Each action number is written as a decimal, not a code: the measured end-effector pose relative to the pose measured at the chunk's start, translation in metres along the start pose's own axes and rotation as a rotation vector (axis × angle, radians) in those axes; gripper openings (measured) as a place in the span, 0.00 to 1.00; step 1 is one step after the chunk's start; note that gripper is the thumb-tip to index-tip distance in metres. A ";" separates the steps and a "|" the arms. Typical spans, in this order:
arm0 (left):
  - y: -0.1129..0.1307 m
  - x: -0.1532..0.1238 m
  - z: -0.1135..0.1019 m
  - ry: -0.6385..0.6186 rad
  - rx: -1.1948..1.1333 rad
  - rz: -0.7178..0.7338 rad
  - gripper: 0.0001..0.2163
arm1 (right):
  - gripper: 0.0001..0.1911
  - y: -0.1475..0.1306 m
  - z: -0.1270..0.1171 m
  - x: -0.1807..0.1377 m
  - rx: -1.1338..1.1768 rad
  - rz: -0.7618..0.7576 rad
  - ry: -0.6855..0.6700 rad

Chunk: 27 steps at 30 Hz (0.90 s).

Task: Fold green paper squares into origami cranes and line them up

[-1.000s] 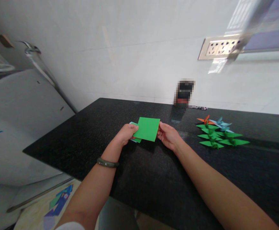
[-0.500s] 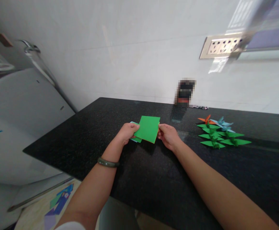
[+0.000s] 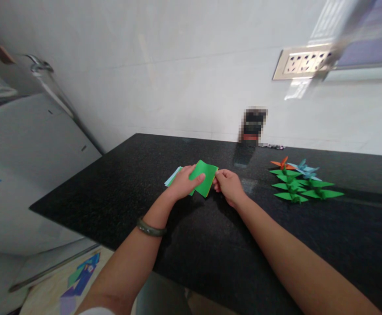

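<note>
Head view: starting at the left, we locate the dark table [image 3: 108, 188], then a bangle [image 3: 150, 229] and pale blue sheets [image 3: 172, 176] projecting past the left hand [image 3: 184, 183]. We see this hand's thumb laid across the face of the green paper [image 3: 208, 172]; its other fingertips are hidden, so we cannot tell whether it clamps. The green paper sits between both hands, over the table, with a yellow strip showing along its right edge. At that edge, the right hand [image 3: 229, 187] is pinched onto the paper. We judge two faults possible here: uneven pull between the hands could crease the paper, and slack thumb pressure could let sheets slip apart. Farther right, well clear of the hands, we note an orange figure [image 3: 283, 163], light blue figures [image 3: 304, 167] and green figures [image 3: 325, 194]; a sideways sweep of the right forearm [image 3: 285, 245] could disturb them.
</note>
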<state>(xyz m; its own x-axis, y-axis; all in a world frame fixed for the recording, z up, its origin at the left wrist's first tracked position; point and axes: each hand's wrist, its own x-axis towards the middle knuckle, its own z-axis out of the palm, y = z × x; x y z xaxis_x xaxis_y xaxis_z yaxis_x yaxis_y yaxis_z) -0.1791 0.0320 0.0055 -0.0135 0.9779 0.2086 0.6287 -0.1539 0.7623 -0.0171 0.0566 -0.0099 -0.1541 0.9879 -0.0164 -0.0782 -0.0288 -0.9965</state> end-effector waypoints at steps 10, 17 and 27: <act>-0.002 -0.006 0.011 -0.145 0.419 -0.051 0.49 | 0.10 -0.002 -0.001 0.001 0.063 0.077 -0.109; -0.007 -0.002 0.006 -0.047 0.495 -0.096 0.28 | 0.09 -0.001 -0.002 0.003 0.060 0.130 -0.074; -0.006 -0.001 0.014 0.002 0.484 -0.106 0.27 | 0.12 -0.007 0.000 -0.003 0.033 0.128 -0.169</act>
<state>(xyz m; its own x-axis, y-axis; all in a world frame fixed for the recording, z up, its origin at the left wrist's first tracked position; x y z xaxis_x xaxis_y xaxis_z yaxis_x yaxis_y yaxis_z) -0.1718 0.0335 -0.0076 -0.0980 0.9843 0.1466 0.9127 0.0302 0.4075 -0.0162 0.0542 -0.0030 -0.3278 0.9362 -0.1264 -0.0788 -0.1604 -0.9839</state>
